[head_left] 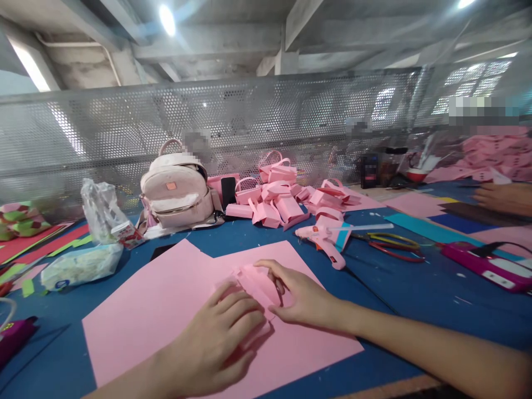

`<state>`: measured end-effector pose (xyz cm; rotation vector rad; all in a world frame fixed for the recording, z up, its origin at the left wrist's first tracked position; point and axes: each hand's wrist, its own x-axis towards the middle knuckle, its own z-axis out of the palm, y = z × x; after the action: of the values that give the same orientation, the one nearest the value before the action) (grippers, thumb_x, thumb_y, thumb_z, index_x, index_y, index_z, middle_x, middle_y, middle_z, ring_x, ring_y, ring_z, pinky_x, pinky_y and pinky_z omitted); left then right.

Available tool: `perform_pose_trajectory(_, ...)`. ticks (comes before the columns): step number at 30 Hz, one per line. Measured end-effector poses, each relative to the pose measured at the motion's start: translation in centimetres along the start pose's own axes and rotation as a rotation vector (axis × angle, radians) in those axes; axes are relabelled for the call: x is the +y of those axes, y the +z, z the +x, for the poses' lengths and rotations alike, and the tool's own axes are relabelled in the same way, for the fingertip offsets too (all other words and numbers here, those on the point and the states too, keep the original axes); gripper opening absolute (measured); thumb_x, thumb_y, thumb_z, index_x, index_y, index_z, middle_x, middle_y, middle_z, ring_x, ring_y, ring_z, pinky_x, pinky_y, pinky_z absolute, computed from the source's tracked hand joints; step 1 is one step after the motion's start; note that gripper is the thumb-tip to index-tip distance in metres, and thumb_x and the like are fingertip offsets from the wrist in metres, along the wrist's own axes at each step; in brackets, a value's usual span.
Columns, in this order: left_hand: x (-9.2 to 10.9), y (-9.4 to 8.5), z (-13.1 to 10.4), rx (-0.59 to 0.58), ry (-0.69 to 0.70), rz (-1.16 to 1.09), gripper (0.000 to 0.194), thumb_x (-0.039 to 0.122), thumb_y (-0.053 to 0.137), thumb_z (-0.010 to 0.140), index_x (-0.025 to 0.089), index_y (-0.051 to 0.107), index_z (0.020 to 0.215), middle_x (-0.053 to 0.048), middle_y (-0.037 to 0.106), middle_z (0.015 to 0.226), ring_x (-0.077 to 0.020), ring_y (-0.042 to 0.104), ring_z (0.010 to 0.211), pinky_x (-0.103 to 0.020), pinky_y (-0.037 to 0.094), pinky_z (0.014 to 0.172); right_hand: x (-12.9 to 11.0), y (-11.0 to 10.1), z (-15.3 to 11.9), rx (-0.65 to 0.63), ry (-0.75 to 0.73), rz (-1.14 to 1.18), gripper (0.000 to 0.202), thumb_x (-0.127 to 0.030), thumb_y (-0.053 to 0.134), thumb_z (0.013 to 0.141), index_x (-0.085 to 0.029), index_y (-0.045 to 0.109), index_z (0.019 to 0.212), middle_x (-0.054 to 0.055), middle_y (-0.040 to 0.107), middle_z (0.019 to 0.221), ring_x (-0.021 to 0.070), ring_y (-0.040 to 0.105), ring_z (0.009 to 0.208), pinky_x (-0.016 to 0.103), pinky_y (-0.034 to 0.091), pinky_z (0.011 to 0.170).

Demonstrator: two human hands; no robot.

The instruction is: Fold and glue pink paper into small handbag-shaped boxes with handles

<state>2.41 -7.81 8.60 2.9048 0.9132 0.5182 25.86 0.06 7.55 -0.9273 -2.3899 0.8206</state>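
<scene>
A perforated metal screen (103, 127) spans the far side of the blue tabletop (386, 299); on the near part of that top lie pink sheets (145, 310), at least 2, overlapping, with corners jutting at different angles; beyond them, against the screen, is a pile of pink paper baskets (278, 194), some with looped handles, and at the far right stands a second pink heap (494, 158), with a co-worker's hand (502, 197) near it; a pale backpack (174, 191) sits upright left of the basket pile.

The left hand (226, 330) lies palm down, fingers together and gently bent, over the near left part of a folded pink piece; its underside is hidden, so I cannot tell whether it grips or only presses; the right hand (295, 291) is partly closed, thumb and fingers curved around the piece's right side, holding it.

A clear plastic bag (100, 210) stands at left, behind a filled packet (83, 267); a purple-and-white box (486, 266) lies at right; a pink glue gun (326, 241) rests just beyond the sheets' right edge, with red and yellow tool handles (394, 246) beside it; the folded pink piece (253, 282) is on the sheets, between the 2 hands.
</scene>
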Motion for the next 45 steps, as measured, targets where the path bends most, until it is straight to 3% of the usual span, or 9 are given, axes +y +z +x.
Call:
perform_pose_trajectory(3, -0.2, -0.5, 0.0, 0.0, -0.011, -0.02, 0.051, 0.01, 0.052, 0.083, 0.023, 0.05, 0.132, -0.005, 0.063, 0.131, -0.0243, 0.054, 0.121, -0.048, 0.023, 0.12, 0.0, -0.2, 0.1, 0.003, -0.045, -0.038, 0.05, -0.011, 0.075, 0.069, -0.024, 0.059, 0.115, 0.0, 0.063, 0.106, 0.0173, 0.057, 0.086, 0.027, 0.044, 0.078)
perform_pose_trajectory(7, -0.5, -0.8, -0.1, 0.018, -0.023, -0.03, 0.054, 0.006, 0.052, 0.079, 0.023, 0.051, 0.129, -0.005, 0.065, 0.127, -0.0236, 0.056, 0.117, -0.049, 0.027, 0.118, -0.2, -0.6, 0.2, -0.032, -0.049, -0.101, 0.026, -0.016, 0.082, 0.069, -0.021, 0.061, 0.084, -0.003, 0.062, 0.086, 0.0174, 0.056, 0.082, 0.026, 0.041, 0.071)
perform_pose_trajectory(21, -0.9, -0.7, -0.3, 0.022, 0.025, 0.083, 0.033, 0.014, 0.048, 0.095, 0.024, 0.059, 0.125, -0.007, 0.064, 0.125, -0.0256, 0.055, 0.116, -0.054, 0.032, 0.112, -0.1, -0.7, 0.2, -0.082, -0.065, -0.063, 0.024, -0.022, 0.088, 0.069, -0.02, 0.07, 0.084, -0.001, 0.065, 0.085, 0.0176, 0.059, 0.084, 0.025, 0.043, 0.072)
perform_pose_trajectory(30, -0.9, 0.4, 0.4, 0.204, 0.097, 0.225, 0.021, 0.013, 0.053, 0.097, 0.02, 0.061, 0.115, -0.004, 0.072, 0.112, -0.0225, 0.062, 0.107, -0.046, 0.038, 0.109, -0.4, -0.5, 0.2, -0.054, -0.015, -0.013, 0.003, -0.018, 0.076, 0.077, -0.02, 0.076, 0.079, -0.002, 0.061, 0.073, 0.0136, 0.057, 0.069, 0.023, 0.039, 0.063)
perform_pose_trajectory(34, -1.2, 0.8, 0.4, 0.232, 0.033, 0.174, 0.019, 0.013, 0.051, 0.098, 0.018, 0.056, 0.116, -0.006, 0.071, 0.111, -0.0212, 0.063, 0.107, -0.045, 0.041, 0.108, -0.5, -0.9, 0.2, -0.01, -0.046, -0.124, 0.012, -0.018, 0.063, 0.084, -0.021, 0.074, 0.081, -0.001, 0.064, 0.071, 0.0145, 0.057, 0.069, 0.024, 0.037, 0.063)
perform_pose_trajectory(36, -1.4, 0.8, 0.4, 0.222, -0.046, 0.123, 0.028, 0.015, 0.055, 0.096, 0.019, 0.052, 0.123, -0.01, 0.068, 0.118, -0.0236, 0.062, 0.111, -0.047, 0.044, 0.106, -0.8, -1.2, 0.1, -0.021, -0.009, -0.17, 0.012, -0.022, 0.062, 0.087, -0.022, 0.073, 0.088, -0.002, 0.064, 0.068, 0.014, 0.055, 0.063, 0.025, 0.034, 0.059)
perform_pose_trajectory(39, -1.8, 1.0, 0.1, 0.206, -0.207, 0.049, 0.065, 0.026, 0.071, 0.084, 0.022, 0.038, 0.141, -0.017, 0.055, 0.14, -0.0335, 0.051, 0.129, -0.056, 0.043, 0.107, -1.3, -1.7, 0.1, -0.039, -0.005, -0.271, 0.011, -0.024, 0.062, 0.087, -0.022, 0.072, 0.092, -0.002, 0.063, 0.067, 0.0152, 0.055, 0.063, 0.026, 0.034, 0.06)
perform_pose_trajectory(42, -2.5, 1.4, -0.2, 0.226, -0.41, -0.026, 0.107, 0.039, 0.085, 0.068, 0.025, 0.022, 0.153, -0.02, 0.038, 0.154, -0.0425, 0.034, 0.142, -0.064, 0.038, 0.109, -1.8, -2.0, 0.5, -0.057, -0.147, -0.425, 0.005, -0.02, 0.067, 0.084, -0.021, 0.073, 0.084, 0.002, 0.064, 0.077, 0.0188, 0.057, 0.077, 0.029, 0.036, 0.07)
perform_pose_trajectory(45, -2.9, 1.8, -0.4, 0.197, -0.553, -0.147, 0.123, 0.035, 0.086, 0.066, 0.029, 0.005, 0.158, -0.019, 0.028, 0.159, -0.0431, 0.029, 0.145, -0.066, 0.036, 0.11, -2.1, -2.1, 1.0, -0.09, -0.264, -0.517, 0.005, -0.021, 0.071, 0.085, -0.021, 0.073, 0.08, 0.003, 0.06, 0.082, 0.0201, 0.054, 0.084, 0.031, 0.035, 0.072)
